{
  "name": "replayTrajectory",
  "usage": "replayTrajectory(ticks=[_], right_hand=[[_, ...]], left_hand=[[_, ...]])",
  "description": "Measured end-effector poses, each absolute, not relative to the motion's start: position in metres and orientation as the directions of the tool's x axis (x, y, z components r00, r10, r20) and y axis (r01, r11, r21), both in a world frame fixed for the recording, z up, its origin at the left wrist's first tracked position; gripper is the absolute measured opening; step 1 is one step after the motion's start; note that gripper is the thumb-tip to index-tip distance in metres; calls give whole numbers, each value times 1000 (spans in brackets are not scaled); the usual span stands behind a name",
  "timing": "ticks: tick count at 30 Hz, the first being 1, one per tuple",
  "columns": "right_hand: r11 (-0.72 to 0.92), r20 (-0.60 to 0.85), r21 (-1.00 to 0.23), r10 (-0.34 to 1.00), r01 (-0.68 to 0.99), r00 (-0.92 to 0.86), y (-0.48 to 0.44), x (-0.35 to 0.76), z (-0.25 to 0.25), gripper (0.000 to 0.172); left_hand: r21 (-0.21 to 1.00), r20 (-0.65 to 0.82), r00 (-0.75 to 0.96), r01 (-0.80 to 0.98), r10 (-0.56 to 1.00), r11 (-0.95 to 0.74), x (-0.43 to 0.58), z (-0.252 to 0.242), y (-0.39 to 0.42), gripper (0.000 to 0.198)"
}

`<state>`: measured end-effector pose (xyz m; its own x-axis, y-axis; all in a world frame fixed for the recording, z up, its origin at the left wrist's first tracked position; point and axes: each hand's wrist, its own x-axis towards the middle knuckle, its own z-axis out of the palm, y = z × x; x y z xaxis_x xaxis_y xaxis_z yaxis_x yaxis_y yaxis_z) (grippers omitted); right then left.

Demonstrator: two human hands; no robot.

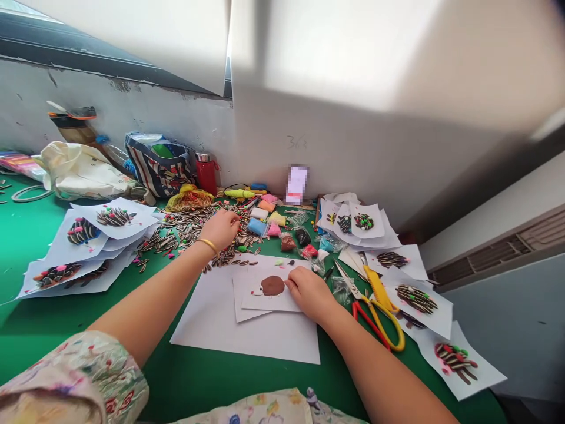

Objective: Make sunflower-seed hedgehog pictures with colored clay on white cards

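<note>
A white card (247,301) bears a hedgehog figure with a flat brown clay body (272,285) and a small drawn face. My right hand (311,294) rests on the card's right side, fingers curled in a pinch beside the brown body; whatever they hold is hidden. Farther left, my left hand (223,228) dips into a heap of striped sunflower seeds (189,229), its fingertips drawn together. I cannot make out what is between them. Beneath the card lie another card and a large white sheet (207,321), with several seeds along its upper edge.
Finished seed hedgehog cards stand in a left stack (115,218) and overlap at right (417,297). Scissors (375,318) and a yellow cutter (377,288) lie right of my right hand. Bags of coloured clay (258,227) sit behind. A red bottle (206,175) stands by the wall.
</note>
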<state>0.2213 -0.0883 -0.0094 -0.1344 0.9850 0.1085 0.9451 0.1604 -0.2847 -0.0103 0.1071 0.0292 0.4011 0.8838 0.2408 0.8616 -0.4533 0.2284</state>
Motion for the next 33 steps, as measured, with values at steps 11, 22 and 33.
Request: replayTrajectory(ticks=[11,22,33], right_hand=[[142,74,-315,989,938,-125,-86,222,-10,16],[155,89,-308,987,939,-134,-87,222,-10,16],[152,94,-323,987,934,-128,-87,223,-14,16]], left_hand=[[197,90,446,868,890,-455,13,-8,170,31],[802,112,109,577,988,-155,-9,24,179,33],[745,-267,205,-576,942,336,-35,45,102,40]])
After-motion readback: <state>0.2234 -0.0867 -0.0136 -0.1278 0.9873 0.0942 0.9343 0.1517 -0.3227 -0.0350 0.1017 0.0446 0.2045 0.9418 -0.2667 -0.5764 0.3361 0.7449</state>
